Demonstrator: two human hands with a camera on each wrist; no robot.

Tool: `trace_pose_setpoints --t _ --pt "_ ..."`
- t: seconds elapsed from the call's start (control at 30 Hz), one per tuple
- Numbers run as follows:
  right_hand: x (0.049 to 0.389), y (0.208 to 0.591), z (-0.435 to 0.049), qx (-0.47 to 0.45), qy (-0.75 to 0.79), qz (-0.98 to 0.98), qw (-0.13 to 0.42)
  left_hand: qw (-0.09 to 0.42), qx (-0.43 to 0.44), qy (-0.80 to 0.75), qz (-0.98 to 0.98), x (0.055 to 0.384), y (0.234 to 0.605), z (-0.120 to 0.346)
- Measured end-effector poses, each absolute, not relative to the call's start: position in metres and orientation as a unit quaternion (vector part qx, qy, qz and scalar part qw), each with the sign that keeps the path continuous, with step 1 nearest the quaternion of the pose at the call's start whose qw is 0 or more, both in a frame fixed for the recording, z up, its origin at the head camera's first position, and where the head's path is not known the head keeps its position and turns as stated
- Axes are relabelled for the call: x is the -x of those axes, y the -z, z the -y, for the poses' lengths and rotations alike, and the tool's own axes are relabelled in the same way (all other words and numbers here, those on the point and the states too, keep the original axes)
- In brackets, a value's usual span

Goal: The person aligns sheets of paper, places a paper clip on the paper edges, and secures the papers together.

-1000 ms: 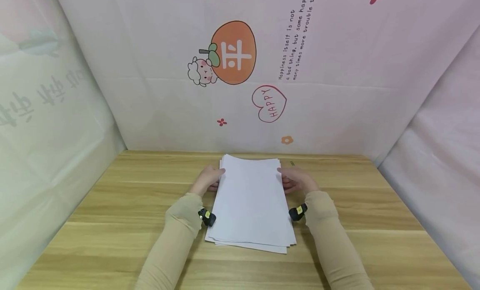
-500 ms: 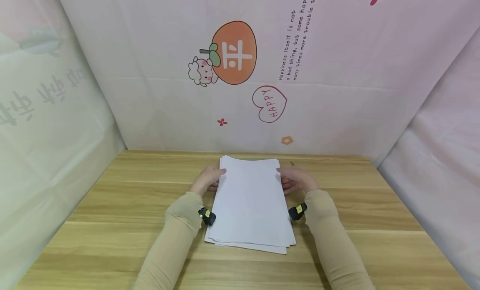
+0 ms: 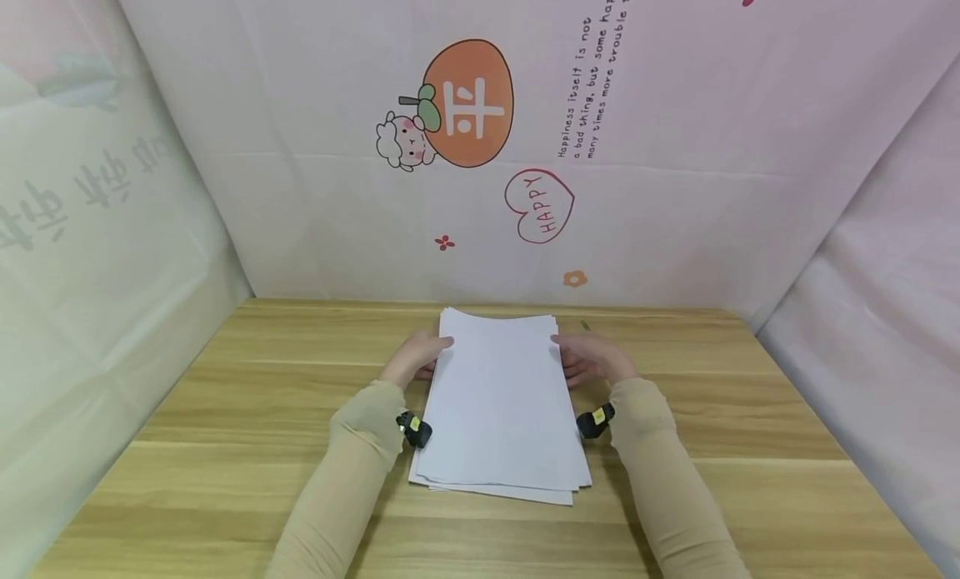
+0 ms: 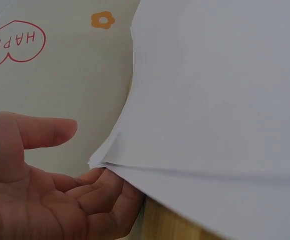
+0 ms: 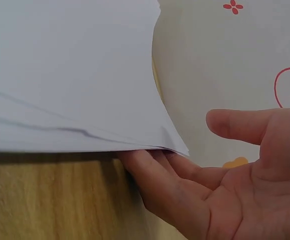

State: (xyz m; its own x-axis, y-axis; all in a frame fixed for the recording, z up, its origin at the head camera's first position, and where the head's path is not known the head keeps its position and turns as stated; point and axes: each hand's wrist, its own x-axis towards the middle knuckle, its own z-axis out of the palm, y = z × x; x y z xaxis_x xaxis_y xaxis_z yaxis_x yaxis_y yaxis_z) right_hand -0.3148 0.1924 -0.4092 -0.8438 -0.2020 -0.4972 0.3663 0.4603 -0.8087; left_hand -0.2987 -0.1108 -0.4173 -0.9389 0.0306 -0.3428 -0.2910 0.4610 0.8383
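A loose stack of white paper sheets lies lengthwise at the middle of the wooden table, its sheets unevenly aligned at the near end. Its far end bows, with the corners raised. At the stack's far left edge is my left hand; in the left wrist view its bent fingers touch the edge from below, and its thumb stands apart above. My right hand mirrors it at the far right edge. Its fingers support the sheets from underneath in the right wrist view, the thumb raised off the paper.
The wooden table ends at a white printed cloth hanging behind it, with more cloth at both sides. A small green-tipped thing shows behind my right hand. Each wrist wears a black camera.
Both hands stay nearly in place. The far right corner of the paper stack has shifted very slightly left.
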Motion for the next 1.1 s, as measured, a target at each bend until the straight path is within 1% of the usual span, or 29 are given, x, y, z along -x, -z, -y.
trace_pose_setpoints --t 0.2,0.5,0.77,0.97,1.1 --pt "0.3158 0.408 -0.1908 -0.052 0.511 -0.808 0.289 0.16 0.072 -0.518 -0.837 0.2985 0.4193 0.1118" --pt "0.3155 0.4096 -0.1907 -0.022 0.515 -0.799 0.31 0.165 0.057 -0.52 -0.836 0.296 0.4166 0.1116" --pt "0.3162 0.4145 -0.1927 0.008 0.508 -0.809 0.294 0.173 0.048 -0.54 -0.822 0.2968 0.4163 0.112" --pt "0.3114 0.4117 -0.1913 0.013 0.498 -0.819 0.285 0.18 0.026 -0.542 -0.821 0.2924 0.4145 0.1124" --pt "0.3102 0.4119 -0.1911 0.012 0.487 -0.83 0.272 0.176 0.027 -0.523 -0.833 0.2917 0.4143 0.1121"
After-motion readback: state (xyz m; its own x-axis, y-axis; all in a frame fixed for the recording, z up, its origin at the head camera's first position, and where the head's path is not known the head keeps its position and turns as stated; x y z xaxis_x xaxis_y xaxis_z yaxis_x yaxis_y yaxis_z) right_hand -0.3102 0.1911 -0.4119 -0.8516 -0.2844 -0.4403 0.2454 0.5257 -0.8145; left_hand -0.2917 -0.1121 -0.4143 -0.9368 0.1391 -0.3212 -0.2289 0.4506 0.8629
